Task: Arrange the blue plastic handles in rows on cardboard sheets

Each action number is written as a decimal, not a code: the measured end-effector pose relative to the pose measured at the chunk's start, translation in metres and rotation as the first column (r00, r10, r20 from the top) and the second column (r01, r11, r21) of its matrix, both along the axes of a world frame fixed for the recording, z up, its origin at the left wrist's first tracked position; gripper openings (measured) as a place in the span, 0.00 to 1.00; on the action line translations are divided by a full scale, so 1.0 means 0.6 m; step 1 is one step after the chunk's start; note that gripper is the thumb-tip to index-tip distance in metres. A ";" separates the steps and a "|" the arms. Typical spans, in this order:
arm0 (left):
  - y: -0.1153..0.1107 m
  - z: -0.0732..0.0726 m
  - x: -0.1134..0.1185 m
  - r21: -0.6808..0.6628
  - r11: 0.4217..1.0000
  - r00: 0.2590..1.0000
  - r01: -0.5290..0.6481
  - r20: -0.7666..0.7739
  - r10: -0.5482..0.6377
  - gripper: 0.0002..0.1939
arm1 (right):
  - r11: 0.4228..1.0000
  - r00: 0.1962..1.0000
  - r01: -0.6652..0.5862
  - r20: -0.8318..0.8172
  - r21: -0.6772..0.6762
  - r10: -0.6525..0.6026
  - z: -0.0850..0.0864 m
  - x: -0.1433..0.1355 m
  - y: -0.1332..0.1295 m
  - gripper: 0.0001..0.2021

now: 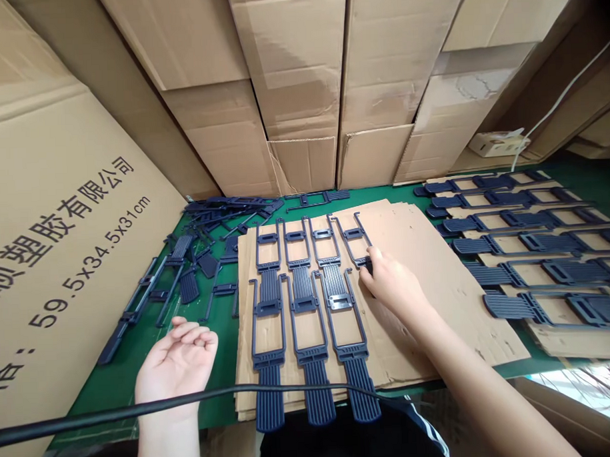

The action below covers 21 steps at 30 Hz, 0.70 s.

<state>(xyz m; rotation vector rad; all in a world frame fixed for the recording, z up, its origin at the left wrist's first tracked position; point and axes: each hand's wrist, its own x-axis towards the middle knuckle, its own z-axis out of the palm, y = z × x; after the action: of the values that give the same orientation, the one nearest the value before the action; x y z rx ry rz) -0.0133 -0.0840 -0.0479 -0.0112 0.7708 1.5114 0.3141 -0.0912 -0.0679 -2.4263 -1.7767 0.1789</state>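
My right hand [394,285] has its fingers closed on the lower end of a dark blue plastic frame part [354,234], which lies on the cardboard sheets [410,245]. Its paddle end is mostly hidden under my fingers. To the left of it, similar ribbed parts lie in two rows of three, with a front-row part [348,320] overlapping the one behind it. My left hand [177,366] is palm up over the green table, fingers loosely curled and nothing in it. Nearest to it are loose blue parts [189,286].
A tangled pile of blue parts [229,211] lies at the back left. More parts [541,270] are laid in rows on cardboard at right. A printed carton [84,216] stands at left, and tall boxes [299,69] line the back. A black cable [215,394] crosses the foreground.
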 end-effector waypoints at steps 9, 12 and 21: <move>0.001 -0.004 0.002 -0.045 0.999 1.000 0.020 -0.020 -0.021 0.16 | 1.000 1.000 -0.013 -0.028 0.019 0.013 -0.004 -0.004 0.010 0.10; 0.001 -0.006 0.003 -0.039 0.999 1.000 0.022 -0.015 -0.023 0.16 | 1.000 0.999 -0.016 -0.037 0.021 0.017 -0.004 -0.007 0.012 0.11; 0.002 -0.010 0.005 -0.036 0.999 0.999 0.038 0.010 -0.038 0.16 | 1.000 0.999 -0.013 -0.043 0.027 0.014 -0.005 -0.013 0.016 0.12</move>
<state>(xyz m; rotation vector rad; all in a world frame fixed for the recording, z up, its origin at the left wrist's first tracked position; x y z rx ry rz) -0.0102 -0.0830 -0.0537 -0.0302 0.7870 1.4603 0.3063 -0.0818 -0.0710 -2.3742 -1.7663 0.2054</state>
